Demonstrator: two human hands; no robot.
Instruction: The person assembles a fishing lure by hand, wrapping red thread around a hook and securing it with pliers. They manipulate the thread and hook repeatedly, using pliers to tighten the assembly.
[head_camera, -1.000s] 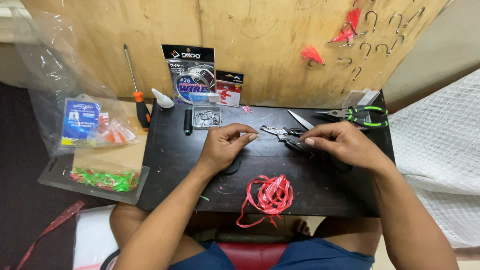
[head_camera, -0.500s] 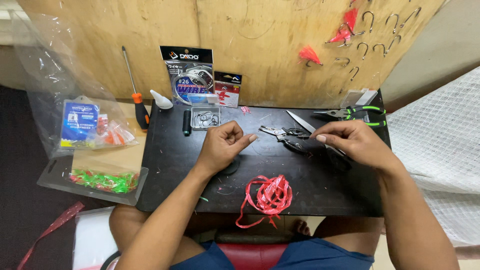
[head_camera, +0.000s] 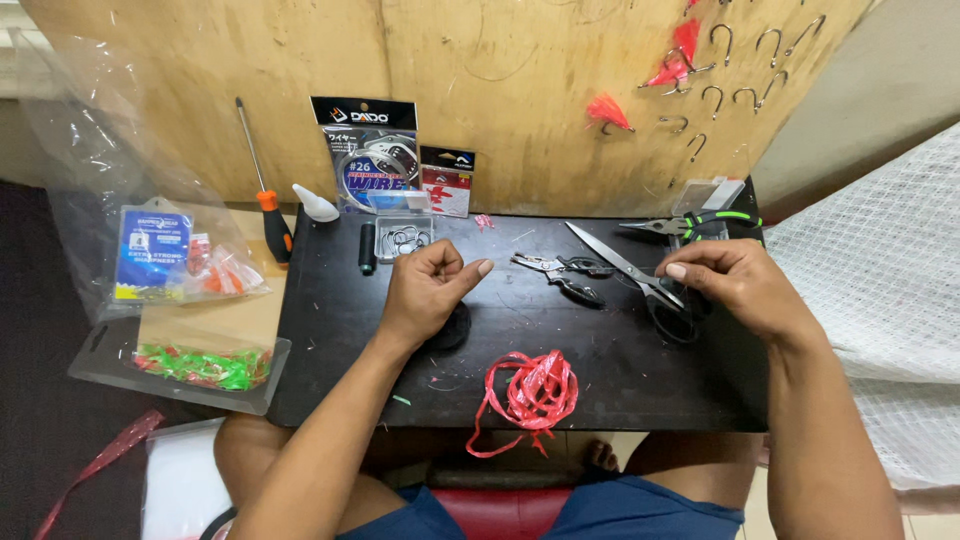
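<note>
Above the black board's (head_camera: 330, 400) middle, the hands have drawn apart: left hand (head_camera: 428, 290) and right hand (head_camera: 735, 285) each pinched shut, likely pulling something unseen taut.

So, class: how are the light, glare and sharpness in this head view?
Head view: soft, even light; faint shadows under the left hand and right hand; glare on the plastic bag; tools such as the scissors sharp; slight wide-angle bend at the edges.
</note>
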